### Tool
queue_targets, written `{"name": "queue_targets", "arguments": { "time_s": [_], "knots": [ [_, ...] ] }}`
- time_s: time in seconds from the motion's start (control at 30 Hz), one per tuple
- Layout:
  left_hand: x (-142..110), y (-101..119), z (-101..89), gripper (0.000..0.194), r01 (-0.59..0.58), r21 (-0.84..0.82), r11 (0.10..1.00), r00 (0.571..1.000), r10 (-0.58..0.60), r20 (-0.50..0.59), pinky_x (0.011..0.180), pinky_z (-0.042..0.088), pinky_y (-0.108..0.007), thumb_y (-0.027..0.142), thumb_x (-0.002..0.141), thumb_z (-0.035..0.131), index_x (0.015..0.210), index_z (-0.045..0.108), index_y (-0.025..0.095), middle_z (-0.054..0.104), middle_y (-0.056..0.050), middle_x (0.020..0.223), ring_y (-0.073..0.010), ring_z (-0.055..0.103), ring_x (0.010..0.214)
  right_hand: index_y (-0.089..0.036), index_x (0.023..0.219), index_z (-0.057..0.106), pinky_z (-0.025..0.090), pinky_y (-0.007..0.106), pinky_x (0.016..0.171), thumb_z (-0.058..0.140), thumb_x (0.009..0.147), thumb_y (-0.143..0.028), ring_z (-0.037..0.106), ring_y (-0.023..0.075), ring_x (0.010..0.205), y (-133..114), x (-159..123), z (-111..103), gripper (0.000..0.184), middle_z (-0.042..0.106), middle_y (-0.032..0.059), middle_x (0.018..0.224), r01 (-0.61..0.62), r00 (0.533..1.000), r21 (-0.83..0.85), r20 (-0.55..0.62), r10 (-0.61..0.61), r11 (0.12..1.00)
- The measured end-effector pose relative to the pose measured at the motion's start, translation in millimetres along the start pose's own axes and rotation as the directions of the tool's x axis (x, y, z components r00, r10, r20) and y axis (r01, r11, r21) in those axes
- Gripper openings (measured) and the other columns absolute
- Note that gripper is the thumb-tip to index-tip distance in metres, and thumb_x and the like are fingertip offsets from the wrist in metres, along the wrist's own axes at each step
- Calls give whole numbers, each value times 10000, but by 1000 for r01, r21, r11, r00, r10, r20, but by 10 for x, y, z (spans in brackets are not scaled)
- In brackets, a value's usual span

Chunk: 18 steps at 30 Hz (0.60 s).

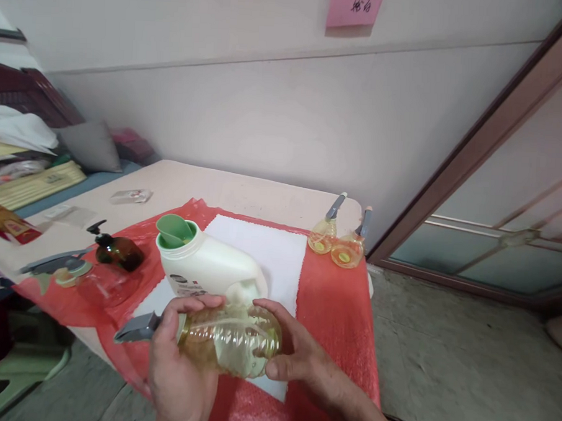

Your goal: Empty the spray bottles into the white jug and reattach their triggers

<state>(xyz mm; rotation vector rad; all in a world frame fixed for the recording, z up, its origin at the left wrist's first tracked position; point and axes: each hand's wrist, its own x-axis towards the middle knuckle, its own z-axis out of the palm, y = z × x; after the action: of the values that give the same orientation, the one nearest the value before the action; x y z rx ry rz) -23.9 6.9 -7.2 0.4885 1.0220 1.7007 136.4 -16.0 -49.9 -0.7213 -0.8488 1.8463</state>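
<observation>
Indoors, both hands (237, 364) grip a spray bottle (229, 341) over a red-clothed table (332, 312) by a wall (267, 110).

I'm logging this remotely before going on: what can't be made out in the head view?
- Spray bottle: its neck and trigger joint are covered by the left hand; the base by the right hand.
- White jug: label print too small and partly behind the fingers.
- Pink note: cut off by the top edge, writing blurred.
- Brown pump bottle: contents not readable through dark glass.
</observation>
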Motion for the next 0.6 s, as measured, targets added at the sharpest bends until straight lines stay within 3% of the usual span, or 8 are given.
{"name": "queue_targets", "arguments": {
  "time_s": [0.07, 0.13, 0.2, 0.27, 0.33, 0.43, 0.53, 0.6],
  "knots": [
    [-12, 0, -3, 279, 10, 3, 1000, 1000, -10, 9, 710, 559, -352, 479, 807, 586, 769, 579, 203, 706, -37, 815, -221, 677, 815, -291, 1255, 579, 445, 356, 889, 879, 564, -474, 601, 238, 1044, 12, -10, -7, 775, 647, 39, 1133, -23, 998, -28, -56, 22, 999],
    [-27, -5, -1, 282, 24, -2, 1000, 1000, -24, 11, 707, 553, -345, 480, 802, 597, 759, 573, 202, 705, -34, 799, -216, 676, 800, -226, 1210, 615, 459, 376, 838, 676, 744, -653, 625, 231, 932, 70, -19, -40, 635, 666, 64, 975, -57, 989, -80, -137, 45, 995],
    [-36, -17, 4, 287, 37, -18, 999, 999, -37, 15, 704, 547, -343, 483, 804, 600, 753, 569, 202, 705, -34, 785, -215, 677, 791, -194, 1188, 630, 464, 407, 834, 458, 847, -725, 629, 236, 905, 129, -34, -74, 654, 664, 95, 977, -70, 981, -87, -185, 53, 994],
    [-32, -34, 9, 290, 33, -41, 999, 999, -32, 19, 710, 541, -341, 484, 812, 594, 751, 567, 201, 703, -35, 778, -213, 675, 791, -219, 1246, 598, 451, 429, 901, 548, 822, -687, 607, 258, 1023, 141, -58, -91, 634, 635, 116, 1163, -47, 988, -70, -152, 36, 996],
    [-20, -51, 13, 294, 33, -59, 998, 999, -32, 23, 723, 535, -341, 484, 817, 590, 750, 567, 199, 699, -36, 779, -211, 672, 797, -273, 1310, 546, 421, 431, 973, 777, 685, -544, 548, 279, 1159, 98, -83, -89, 719, 556, 98, 1337, -26, 996, -43, -81, 22, 999],
    [-8, -71, 14, 297, 58, -76, 995, 998, -55, 36, 737, 527, -336, 483, 819, 597, 751, 573, 195, 694, -38, 773, -209, 667, 799, -294, 1318, 532, 431, 428, 951, 890, 526, -372, 553, 297, 1141, 15, -104, -76, 872, 581, 79, 1284, -52, 998, -26, -36, 51, 998],
    [-17, -77, 14, 290, 75, -98, 992, 996, -70, 52, 757, 523, -328, 470, 816, 610, 746, 577, 191, 694, -41, 767, -206, 667, 810, -246, 1263, 587, 452, 417, 890, 793, 638, -500, 604, 272, 997, 3, -97, -60, 705, 655, 78, 1086, -77, 994, -13, -80, 76, 997],
    [-25, -73, 18, 276, 70, -103, 992, 996, -64, 56, 780, 522, -328, 453, 817, 615, 744, 578, 189, 698, -43, 773, -205, 669, 825, -222, 1196, 637, 472, 388, 844, 700, 719, -563, 621, 250, 941, 22, -80, -34, 590, 666, 85, 1070, -93, 990, 24, -100, 95, 995]
  ]
}}
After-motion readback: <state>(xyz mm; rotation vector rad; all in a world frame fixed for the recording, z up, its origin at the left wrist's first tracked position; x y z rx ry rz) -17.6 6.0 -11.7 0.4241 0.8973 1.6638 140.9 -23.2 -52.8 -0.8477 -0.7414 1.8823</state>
